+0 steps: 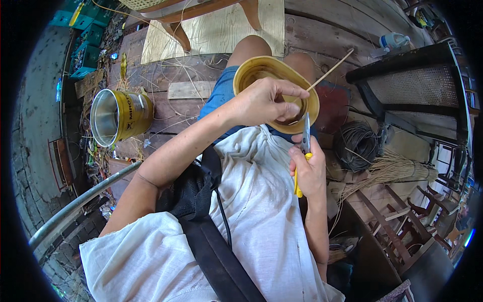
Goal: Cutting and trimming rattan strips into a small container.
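On my lap rests a yellow oval tub [251,65], its inside brownish. My left hand [271,98] reaches over it from the left, finger and thumb curved. A thin pale stick [329,69] runs from its fingertips over the tub's right rim, up and to the right; the lower end is hidden. Below the rim, my right hand [309,163] is closed around yellow-handled scissors [306,133]. Their grey blades point up, close to my left thumb. How far the blades are apart I cannot tell.
Left stands a yellow metal bucket [136,110]. Ahead, a wooden chair [201,15] stands on a plywood sheet [216,38]. At right are a coil of dark cord [356,146], a bundle of pale strands [402,171], a black cane-panelled chair [417,83] and a plastic bottle [394,40].
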The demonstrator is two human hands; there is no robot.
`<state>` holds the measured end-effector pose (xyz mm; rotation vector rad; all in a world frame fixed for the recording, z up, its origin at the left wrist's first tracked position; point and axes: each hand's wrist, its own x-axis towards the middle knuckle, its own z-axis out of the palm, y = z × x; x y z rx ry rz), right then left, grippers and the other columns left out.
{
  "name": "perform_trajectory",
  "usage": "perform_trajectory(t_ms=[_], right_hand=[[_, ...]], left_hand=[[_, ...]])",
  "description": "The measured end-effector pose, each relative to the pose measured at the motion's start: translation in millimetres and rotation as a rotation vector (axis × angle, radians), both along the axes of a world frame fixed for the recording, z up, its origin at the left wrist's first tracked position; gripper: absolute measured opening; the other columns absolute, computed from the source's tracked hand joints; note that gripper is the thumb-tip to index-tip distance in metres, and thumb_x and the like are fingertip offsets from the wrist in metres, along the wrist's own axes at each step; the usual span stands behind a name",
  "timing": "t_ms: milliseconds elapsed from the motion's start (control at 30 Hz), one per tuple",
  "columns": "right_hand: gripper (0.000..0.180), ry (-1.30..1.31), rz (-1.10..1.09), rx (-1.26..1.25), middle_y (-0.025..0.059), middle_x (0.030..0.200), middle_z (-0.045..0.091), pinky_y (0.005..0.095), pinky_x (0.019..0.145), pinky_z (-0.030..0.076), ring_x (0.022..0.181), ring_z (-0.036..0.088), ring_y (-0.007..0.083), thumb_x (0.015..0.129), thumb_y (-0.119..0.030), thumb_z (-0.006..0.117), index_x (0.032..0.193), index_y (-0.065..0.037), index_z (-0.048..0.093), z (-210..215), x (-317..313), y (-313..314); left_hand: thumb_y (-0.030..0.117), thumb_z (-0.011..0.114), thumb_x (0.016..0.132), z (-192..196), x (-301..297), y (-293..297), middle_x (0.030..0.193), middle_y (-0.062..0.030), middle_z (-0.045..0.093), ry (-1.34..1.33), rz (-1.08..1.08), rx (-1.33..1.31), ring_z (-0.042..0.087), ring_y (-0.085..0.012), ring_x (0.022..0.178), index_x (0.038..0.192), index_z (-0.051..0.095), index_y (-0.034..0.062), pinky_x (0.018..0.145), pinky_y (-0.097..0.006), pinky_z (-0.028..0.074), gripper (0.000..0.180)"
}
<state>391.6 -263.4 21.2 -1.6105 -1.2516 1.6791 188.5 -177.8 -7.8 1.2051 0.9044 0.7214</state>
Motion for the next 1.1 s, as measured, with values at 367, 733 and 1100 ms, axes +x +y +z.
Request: perform_trajectory(t_ms=[367,733,1100], right_hand=[[0.025,-0.024,0.089,0.055,0.0077,0.094,0.063,0.0282,0.071,0.052,0.080,0.064,0.0129,0.097,-0.008,0.057,0.119,0.002,0.055,6,-2,-1],[0.020,-0.239,0.231,0.198,0.0258,0.100,0.064,0.0469,0.083,0.049,0.094,0.065,0.0436,0.095,-0.011,0.059,0.107,0.003,0.051,21,-10,14],[0.023,-0.109,0.096,0.120,0.0205,0.084,0.062,0.0409,0.075,0.050,0.076,0.062,0.0320,0.097,-0.018,0.060,0.108,0.002,0.056,0,-9,6]], left_hand=[[-0.005,0.068,0.089,5,3,-1,0.106,-0.0071,0.075,-0.339,0.156,-0.257,0.069,-0.0110,0.098,0.117,0.073,-0.0016,0.090,-0.026,0.055,0.029],[-0.006,0.067,0.091,7,-2,-5,0.098,-0.0088,0.073,-0.364,0.056,-0.333,0.073,-0.0177,0.085,0.129,0.064,-0.0006,0.083,-0.034,0.064,0.039],[-0.005,0.069,0.088,13,-1,-8,0.093,-0.0086,0.073,-0.305,0.070,-0.255,0.071,-0.0120,0.082,0.133,0.063,-0.0037,0.077,-0.027,0.061,0.046]])
